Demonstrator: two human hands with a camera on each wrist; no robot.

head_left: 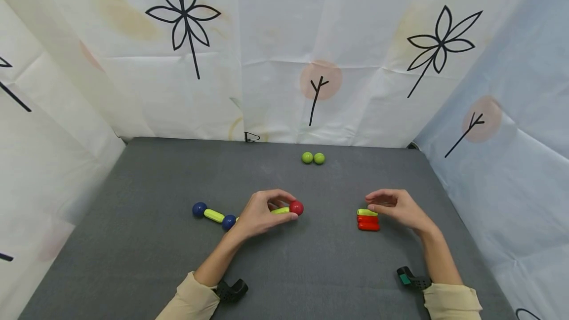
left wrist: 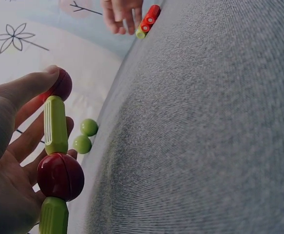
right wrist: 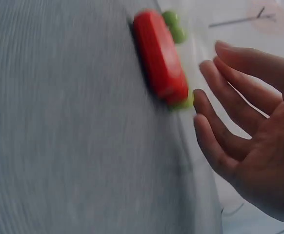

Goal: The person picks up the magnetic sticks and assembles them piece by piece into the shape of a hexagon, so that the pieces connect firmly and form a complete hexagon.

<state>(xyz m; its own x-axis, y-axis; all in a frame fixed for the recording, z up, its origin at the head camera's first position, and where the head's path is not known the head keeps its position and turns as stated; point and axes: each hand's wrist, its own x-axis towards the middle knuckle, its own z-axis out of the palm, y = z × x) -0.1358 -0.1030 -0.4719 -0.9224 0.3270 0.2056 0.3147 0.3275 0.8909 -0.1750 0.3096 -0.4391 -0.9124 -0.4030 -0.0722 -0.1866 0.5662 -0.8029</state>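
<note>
My left hand (head_left: 262, 211) pinches the end red ball (head_left: 296, 207) of a ball-and-rod chain, thumb on one side and fingers on the other. From that ball runs a yellow-green rod (left wrist: 55, 124) to another red ball (left wrist: 60, 176) and a further rod (left wrist: 54, 217). Left of the hand, the chain shows a blue ball (head_left: 228, 222), a yellow-green rod (head_left: 214, 216) and an end blue ball (head_left: 199, 209); the hand hides part of its middle. My right hand (head_left: 400, 207), fingers loosely bent and holding nothing, hovers beside a loose yellow-green rod (head_left: 366, 212) and red rods (head_left: 368, 227).
Two green balls (head_left: 313, 158) lie side by side toward the back of the grey table (head_left: 284, 280). White patterned cloth (head_left: 275, 53) hangs behind it and at both sides. A black band sits on each wrist.
</note>
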